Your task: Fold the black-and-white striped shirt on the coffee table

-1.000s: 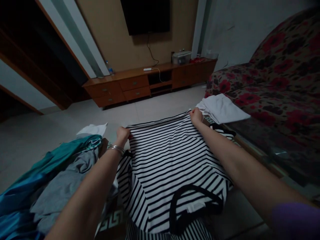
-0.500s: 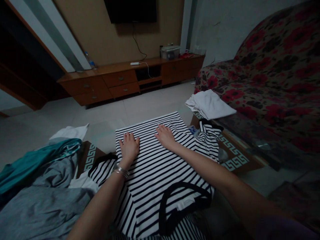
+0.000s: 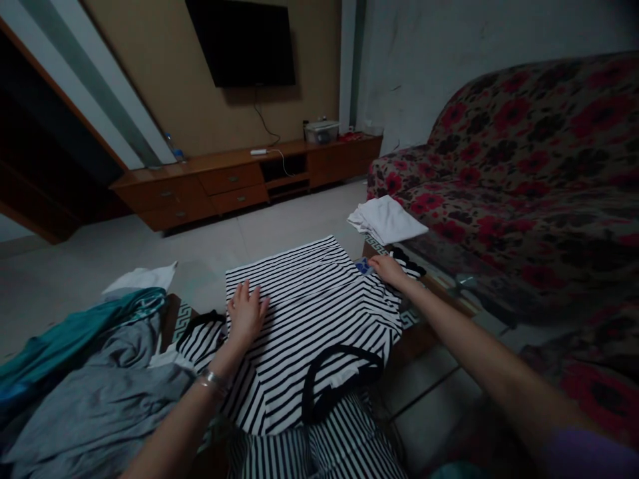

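Right hand (image 3: 389,271) had moved off the middle of the striped shirt (image 3: 304,313). Striped shirt lay spread at lower centre, left hand (image 3: 245,314) splayed upon it. Farther, right of centre, right hand adjoined a blue-patterned item (image 3: 363,266); grip indeterminable. White cloth (image 3: 392,221) lay beyond.

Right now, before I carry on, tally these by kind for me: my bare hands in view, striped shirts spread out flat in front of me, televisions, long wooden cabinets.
Bare hands: 2 (left hand, right hand)
Spread striped shirt: 1
Television: 1
Long wooden cabinet: 1
Total: 5
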The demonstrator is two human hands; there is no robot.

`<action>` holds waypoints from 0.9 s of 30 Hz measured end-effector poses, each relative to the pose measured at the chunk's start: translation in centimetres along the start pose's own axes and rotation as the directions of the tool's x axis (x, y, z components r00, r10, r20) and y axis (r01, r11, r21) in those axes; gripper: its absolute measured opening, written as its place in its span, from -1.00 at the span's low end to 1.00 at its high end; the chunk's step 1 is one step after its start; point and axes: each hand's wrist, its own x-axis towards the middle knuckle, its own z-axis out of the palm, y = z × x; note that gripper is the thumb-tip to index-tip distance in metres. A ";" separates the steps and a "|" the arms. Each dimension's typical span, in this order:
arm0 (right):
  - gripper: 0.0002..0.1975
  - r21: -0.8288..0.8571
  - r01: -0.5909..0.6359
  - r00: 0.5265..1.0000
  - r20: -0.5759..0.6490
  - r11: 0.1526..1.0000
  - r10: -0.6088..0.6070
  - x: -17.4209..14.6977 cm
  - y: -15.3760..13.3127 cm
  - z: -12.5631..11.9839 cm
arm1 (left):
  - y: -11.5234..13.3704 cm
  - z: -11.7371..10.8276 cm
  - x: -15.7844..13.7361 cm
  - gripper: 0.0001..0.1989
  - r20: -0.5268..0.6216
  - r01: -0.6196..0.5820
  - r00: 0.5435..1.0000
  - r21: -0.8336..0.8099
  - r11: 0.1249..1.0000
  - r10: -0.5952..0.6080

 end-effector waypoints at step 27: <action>-0.71 -0.057 0.049 0.999 -0.004 0.997 -0.049 -6.7 -1.8 1.3 | 4.1 -4.3 -14.9 -0.59 0.042 -0.111 0.990 -0.321 0.941 0.132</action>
